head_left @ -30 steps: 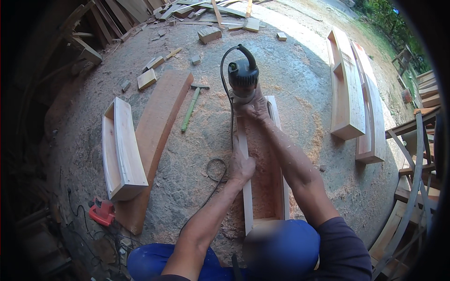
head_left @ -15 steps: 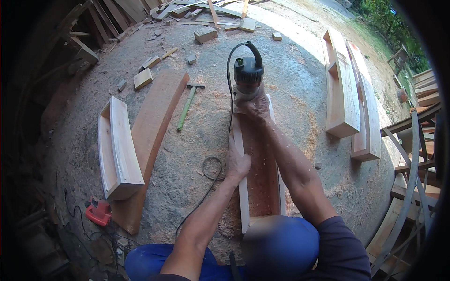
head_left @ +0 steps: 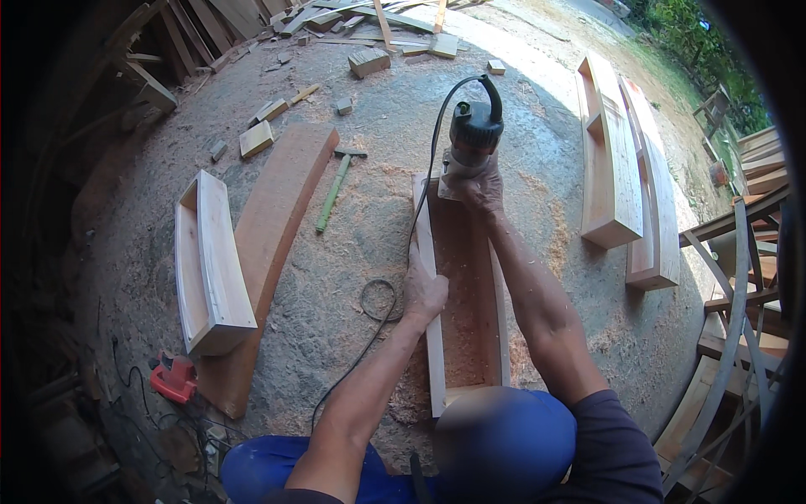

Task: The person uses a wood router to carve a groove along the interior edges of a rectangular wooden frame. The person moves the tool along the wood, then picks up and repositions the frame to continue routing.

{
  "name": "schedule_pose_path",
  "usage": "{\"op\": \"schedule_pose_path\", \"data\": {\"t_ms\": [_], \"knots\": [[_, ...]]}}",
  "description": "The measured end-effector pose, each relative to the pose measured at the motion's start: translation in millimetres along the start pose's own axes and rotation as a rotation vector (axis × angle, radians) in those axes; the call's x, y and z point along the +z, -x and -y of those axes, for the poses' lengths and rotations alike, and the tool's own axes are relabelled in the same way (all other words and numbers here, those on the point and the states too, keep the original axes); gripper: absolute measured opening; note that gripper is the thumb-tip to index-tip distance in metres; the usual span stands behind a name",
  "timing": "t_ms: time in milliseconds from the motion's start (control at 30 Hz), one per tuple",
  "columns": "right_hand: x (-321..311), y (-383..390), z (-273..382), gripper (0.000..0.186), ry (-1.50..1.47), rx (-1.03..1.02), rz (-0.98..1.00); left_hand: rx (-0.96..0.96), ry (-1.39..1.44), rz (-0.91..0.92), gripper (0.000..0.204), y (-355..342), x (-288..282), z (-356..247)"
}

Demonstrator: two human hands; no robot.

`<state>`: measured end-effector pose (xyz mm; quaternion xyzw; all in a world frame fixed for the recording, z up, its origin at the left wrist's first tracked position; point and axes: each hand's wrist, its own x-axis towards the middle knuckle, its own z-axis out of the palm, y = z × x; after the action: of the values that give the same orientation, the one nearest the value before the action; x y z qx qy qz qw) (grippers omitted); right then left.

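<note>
In my right hand (head_left: 478, 189) is a black-topped trim router (head_left: 477, 130), its fingers wrapped round the lower body. The router stands on the far end of a long, shallow wooden box (head_left: 437, 361), and its base and bit are largely hidden by the hand. My left hand (head_left: 426, 294) is closed over the box's left wall, about halfway along. Reddish wood and sawdust show inside the box. A dark power cord (head_left: 436, 143) loops from the router's top, runs down past my left hand and lies coiled on the ground.
A thick reddish plank (head_left: 277, 227) lies to the left, with a smaller wooden box (head_left: 220, 260) against it. Beside the plank is a green-handled hammer (head_left: 336, 191). A red power tool (head_left: 175, 378) sits at lower left. Two long wooden boxes (head_left: 617, 168) stand at right. Scrap wood (head_left: 369, 61) lies at the back.
The router and my right hand have shifted right across the box's far end, from the left wall's side. My left hand stays in place on the left wall.
</note>
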<state>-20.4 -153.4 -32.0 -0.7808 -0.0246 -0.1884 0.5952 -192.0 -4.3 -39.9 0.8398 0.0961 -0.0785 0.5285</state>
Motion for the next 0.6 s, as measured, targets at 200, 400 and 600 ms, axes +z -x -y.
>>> {"op": "schedule_pose_path", "data": {"t_ms": [200, 400, 600], "knots": [[-3, 4, 9, 0.056, -0.172, -0.033, -0.003, 0.011, -0.044, -0.005, 0.095, -1, -1, 4], [-8, 5, 10, 0.056, -0.148, -0.063, -0.012, -0.017, -0.053, 0.008, 0.094, -1, -3, 4], [-16, 9, 6, 0.062, -0.284, 0.011, 0.034, -0.063, -0.024, 0.044, 0.094, 2, -4, -4]]}}
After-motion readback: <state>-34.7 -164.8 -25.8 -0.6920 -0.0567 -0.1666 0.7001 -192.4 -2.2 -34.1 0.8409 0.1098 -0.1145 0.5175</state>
